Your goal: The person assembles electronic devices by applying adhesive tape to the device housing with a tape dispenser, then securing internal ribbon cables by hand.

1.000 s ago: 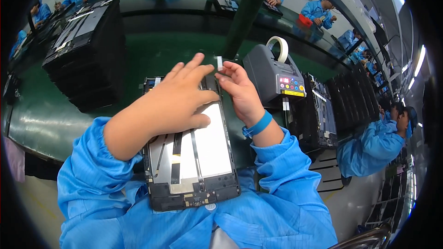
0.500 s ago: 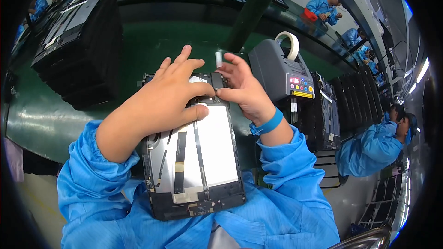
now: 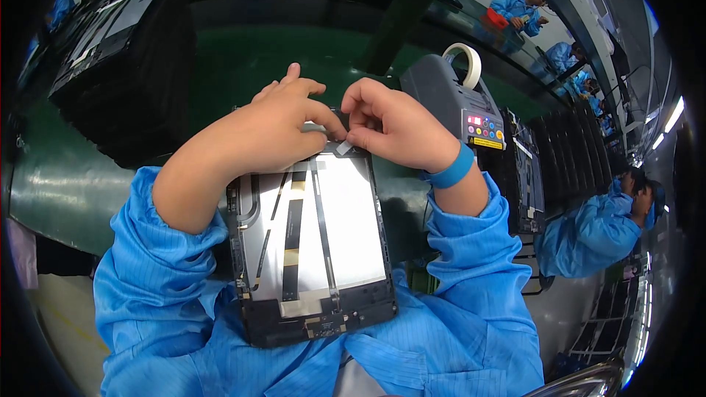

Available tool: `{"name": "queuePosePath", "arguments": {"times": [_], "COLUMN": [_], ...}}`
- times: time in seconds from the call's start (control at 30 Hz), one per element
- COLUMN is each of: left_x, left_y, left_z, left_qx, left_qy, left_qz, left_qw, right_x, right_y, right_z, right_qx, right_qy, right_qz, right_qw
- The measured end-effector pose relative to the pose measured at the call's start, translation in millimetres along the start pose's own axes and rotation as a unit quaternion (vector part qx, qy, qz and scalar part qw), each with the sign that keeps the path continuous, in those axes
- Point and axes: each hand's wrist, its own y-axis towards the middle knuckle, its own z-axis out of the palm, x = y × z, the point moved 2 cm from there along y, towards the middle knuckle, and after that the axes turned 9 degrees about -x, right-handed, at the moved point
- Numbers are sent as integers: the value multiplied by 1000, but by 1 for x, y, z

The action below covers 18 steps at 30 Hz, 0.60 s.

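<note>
1. A stack of black trays (image 3: 121,66) stands well to the left of the left hand, on the green table (image 3: 243,59); flat dark panels lie in the top tray, but how many cannot be told.
2. More black trays (image 3: 566,154) stand in a row beyond the right hand, on its far right side; what they hold is too dark to make out.
3. The left hand (image 3: 276,129) is curled narrow, thumb and forefinger pinched together at the top edge of the open tablet (image 3: 309,242), with the other fingers loosely bent above it.
4. The right hand (image 3: 393,125) is also curled narrow, its fingertips meeting those of the left hand, and it pinches a small pale strip of tape (image 3: 343,147) against the tablet's upper edge. A blue wristband (image 3: 452,169) sits on that wrist.
5. The tablet lies directly below both hands, resting against the person's blue sleeves and lap, its top end under the fingertips.
6. It is a rectangular black frame with its inside showing: a shiny silver plate, thin dark strips running lengthwise, and a gold-brown flat cable.
7. A grey tape machine (image 3: 460,106) with a white roll (image 3: 463,62) on top stands just beside the right hand.
</note>
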Motion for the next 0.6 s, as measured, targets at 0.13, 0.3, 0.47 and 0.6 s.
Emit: {"name": "queuePosePath", "arguments": {"times": [0.13,0.3,0.47,0.6], "left_x": [-2,-15,-15,-18], "left_y": [2,10,13,10], "left_z": [-1,-1,3,3], "left_qx": [-6,17,3,-15], "left_qy": [-9,38,41,52], "left_qz": [-16,-72,-65,-62], "left_qw": [1000,997,997,997], "right_x": [3,20,10,-26], "right_y": [1,-1,-14,-21], "right_z": [4,4,-2,6], "right_qx": [-9,-37,-146,-199], "right_qy": [-40,-145,-191,173], "right_qz": [-5,42,95,206], "right_qw": [999,988,966,942]}}
